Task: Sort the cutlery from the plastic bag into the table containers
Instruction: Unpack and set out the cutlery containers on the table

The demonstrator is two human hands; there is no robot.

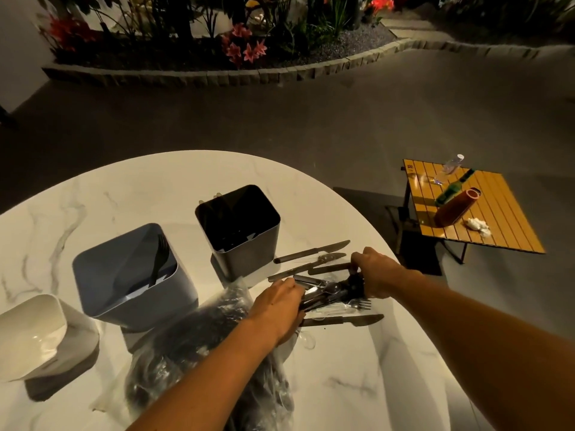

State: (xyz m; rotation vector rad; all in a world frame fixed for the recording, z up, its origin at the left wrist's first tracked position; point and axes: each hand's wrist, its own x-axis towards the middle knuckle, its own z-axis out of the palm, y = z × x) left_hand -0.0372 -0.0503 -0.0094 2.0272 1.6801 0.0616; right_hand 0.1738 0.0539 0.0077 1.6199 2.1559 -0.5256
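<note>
My right hand point(375, 270) grips a bundle of dark plastic cutlery point(336, 292) at the heads while my left hand point(280, 309) holds its handles, just beside the crinkled clear plastic bag point(199, 343) on the white marble table point(373, 384). I judge the pieces light, stiff and slippery, best taken by the handles. The black square container point(245, 244) hides its contents; the grey-blue container point(137, 275) shows one fork.

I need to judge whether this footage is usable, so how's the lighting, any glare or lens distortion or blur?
Head view: warm, dim light; the marble table is bright and nearly washed out, while the floor and planter behind fall dark. The dark container has an unreadable black interior. The wide lens bows the table edge and stretches the forearms. The left hand, right hand and cutlery pile look slightly soft.
</note>
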